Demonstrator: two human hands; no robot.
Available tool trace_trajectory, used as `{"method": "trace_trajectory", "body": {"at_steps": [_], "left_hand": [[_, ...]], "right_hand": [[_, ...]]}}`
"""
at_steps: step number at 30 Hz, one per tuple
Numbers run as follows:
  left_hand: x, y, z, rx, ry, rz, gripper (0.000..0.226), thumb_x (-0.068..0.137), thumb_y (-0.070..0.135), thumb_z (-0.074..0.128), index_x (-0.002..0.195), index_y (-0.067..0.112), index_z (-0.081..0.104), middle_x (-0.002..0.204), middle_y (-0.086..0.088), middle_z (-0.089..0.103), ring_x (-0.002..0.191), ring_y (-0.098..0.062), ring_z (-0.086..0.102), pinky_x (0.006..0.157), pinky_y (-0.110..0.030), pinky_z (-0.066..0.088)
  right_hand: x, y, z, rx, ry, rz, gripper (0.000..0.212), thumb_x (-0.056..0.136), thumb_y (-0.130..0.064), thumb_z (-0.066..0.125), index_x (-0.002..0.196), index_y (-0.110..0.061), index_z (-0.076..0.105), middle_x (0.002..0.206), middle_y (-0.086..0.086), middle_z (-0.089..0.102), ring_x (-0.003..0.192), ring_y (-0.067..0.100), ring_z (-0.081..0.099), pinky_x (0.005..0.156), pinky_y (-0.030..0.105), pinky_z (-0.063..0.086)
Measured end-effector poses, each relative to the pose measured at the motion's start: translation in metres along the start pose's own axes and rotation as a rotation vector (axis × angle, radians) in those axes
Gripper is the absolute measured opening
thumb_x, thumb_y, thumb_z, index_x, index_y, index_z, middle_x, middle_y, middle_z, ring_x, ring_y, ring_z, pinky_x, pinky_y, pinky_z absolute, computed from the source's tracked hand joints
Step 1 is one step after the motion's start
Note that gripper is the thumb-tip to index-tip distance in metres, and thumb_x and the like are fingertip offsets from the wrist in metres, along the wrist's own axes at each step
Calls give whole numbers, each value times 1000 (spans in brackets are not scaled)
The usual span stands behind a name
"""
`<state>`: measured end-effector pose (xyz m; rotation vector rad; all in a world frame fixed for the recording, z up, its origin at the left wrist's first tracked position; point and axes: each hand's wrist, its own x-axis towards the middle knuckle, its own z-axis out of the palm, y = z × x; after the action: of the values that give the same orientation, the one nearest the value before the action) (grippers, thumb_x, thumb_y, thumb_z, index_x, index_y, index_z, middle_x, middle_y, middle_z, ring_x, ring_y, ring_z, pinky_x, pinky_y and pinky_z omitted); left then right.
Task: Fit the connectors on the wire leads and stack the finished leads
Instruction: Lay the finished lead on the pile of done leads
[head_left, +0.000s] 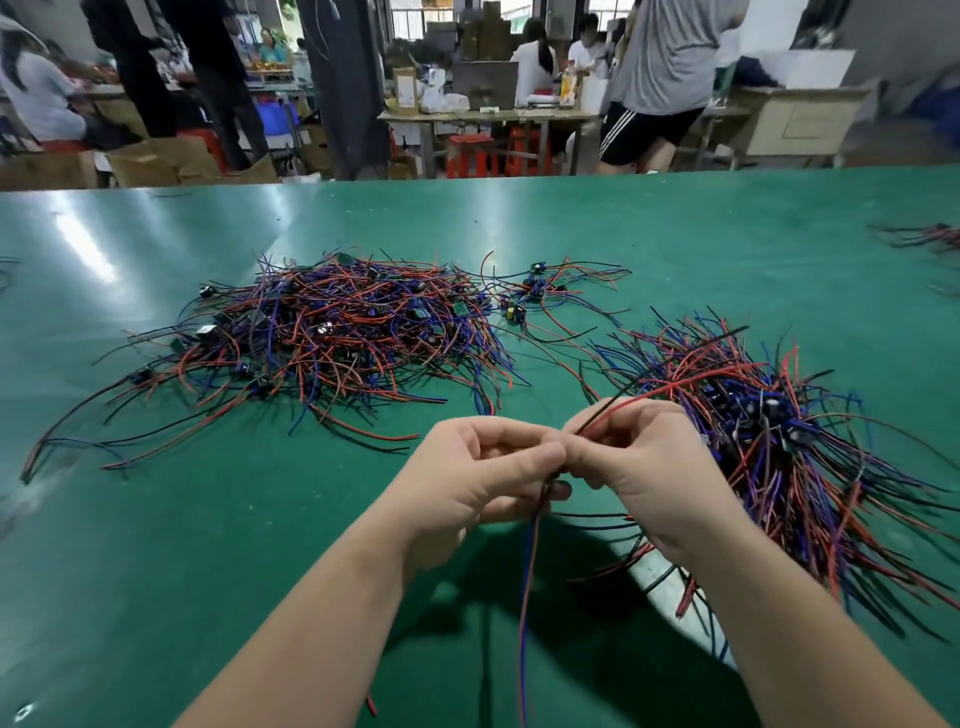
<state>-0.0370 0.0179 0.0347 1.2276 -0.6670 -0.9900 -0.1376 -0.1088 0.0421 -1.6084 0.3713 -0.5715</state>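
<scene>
- My left hand (483, 478) and right hand (641, 467) meet fingertip to fingertip low over the green table (156, 519), right in front of me. The fingers (524, 457) of both are curled and pinch one wire lead (527, 582) between them.
- From that pinch a red and a blue strand hang down toward me. A red and a black strand (654, 393) run up and away past my right knuckles. The spot where my fingertips meet is covered, so I cannot tell whether a connector sits there.
- Just beside and behind my right wrist lies a pile (800, 467) of red, blue and black leads, fanned out, with small dark parts bunched near its middle.
- Farther off to the left a bigger heap (337, 332) of the same leads lies in a loose tangle, well apart from my hands.
- At the far right edge of that heap sit a few small boards (535, 286) with wires trailing from them.
- Beyond the table stand and sit several people, with cardboard boxes (166, 161) and red stools (470, 156) on the floor.
</scene>
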Motion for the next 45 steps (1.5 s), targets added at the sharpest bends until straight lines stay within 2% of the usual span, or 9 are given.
{"method": "trace_trajectory", "body": {"at_steps": [3, 10, 17, 22, 26, 30, 34, 37, 45], "left_hand": [[2, -6, 3, -7, 64, -12, 17, 56, 19, 79, 73, 18, 78, 72, -5, 73, 64, -15, 71, 58, -22, 55], [-2, -1, 5, 2, -48, -88, 14, 61, 13, 78, 74, 20, 76, 75, -7, 73, 68, -17, 72, 58, -23, 55], [-13, 4, -4, 120, -333, -249, 32, 78, 3, 72, 108, 13, 65, 73, 1, 65, 72, -15, 71, 56, -16, 51], [-18, 7, -7, 230, -482, -225, 28, 78, 1, 66, 94, 23, 74, 75, 3, 62, 67, -11, 68, 65, -19, 52], [-17, 7, -13, 202, -505, -151, 23, 64, 9, 73, 84, 21, 70, 77, 6, 69, 66, -4, 63, 65, -17, 50], [-12, 6, -15, -45, -363, 23, 23, 57, 10, 77, 73, 25, 71, 78, 3, 72, 59, -2, 59, 49, -11, 44], [-3, 10, -18, -651, -45, 121, 40, 36, 4, 95, 68, 15, 73, 79, -8, 72, 61, -12, 70, 50, -18, 55], [1, 13, -18, -646, 151, 197, 19, 54, -2, 75, 68, 10, 76, 77, -12, 73, 72, -17, 73, 56, -19, 57], [0, 0, -4, -445, -112, 67, 38, 73, -18, 55, 93, 7, 76, 101, -17, 71, 96, -24, 70, 66, -20, 57]], "right_hand": [[3, 6, -1, -129, 50, -29, 24, 62, -23, 82, 53, -10, 65, 49, 1, 60, 44, 8, 47, 46, 19, 38], [7, -4, -18, 186, 188, 52, 22, 62, -27, 71, 62, -7, 61, 51, 4, 62, 42, 11, 58, 38, 16, 38], [11, -9, -28, 244, 375, -38, 19, 72, -21, 72, 54, -18, 70, 51, -3, 62, 44, 6, 52, 45, 15, 42], [7, -13, -21, 231, 260, -1, 17, 71, -29, 70, 61, -16, 72, 50, 0, 60, 42, 9, 54, 43, 19, 42], [8, -14, -24, 392, 293, 97, 44, 96, -39, 48, 70, -12, 71, 45, 2, 54, 37, 12, 50, 39, 17, 37], [13, -7, -26, 372, 235, 325, 43, 102, -37, 34, 86, -10, 63, 49, 2, 58, 40, 11, 53, 39, 16, 39], [8, 5, -15, -132, -49, 277, 17, 96, -12, 53, 93, -4, 68, 62, 6, 68, 50, 14, 61, 47, 19, 47], [5, 10, -2, -33, -121, 250, 15, 82, -4, 67, 97, -6, 70, 68, 6, 71, 54, 11, 62, 51, 17, 48], [9, 2, 0, 455, 2, 219, 16, 69, -21, 64, 76, -14, 76, 66, -1, 67, 53, 5, 58, 49, 14, 45]]}}
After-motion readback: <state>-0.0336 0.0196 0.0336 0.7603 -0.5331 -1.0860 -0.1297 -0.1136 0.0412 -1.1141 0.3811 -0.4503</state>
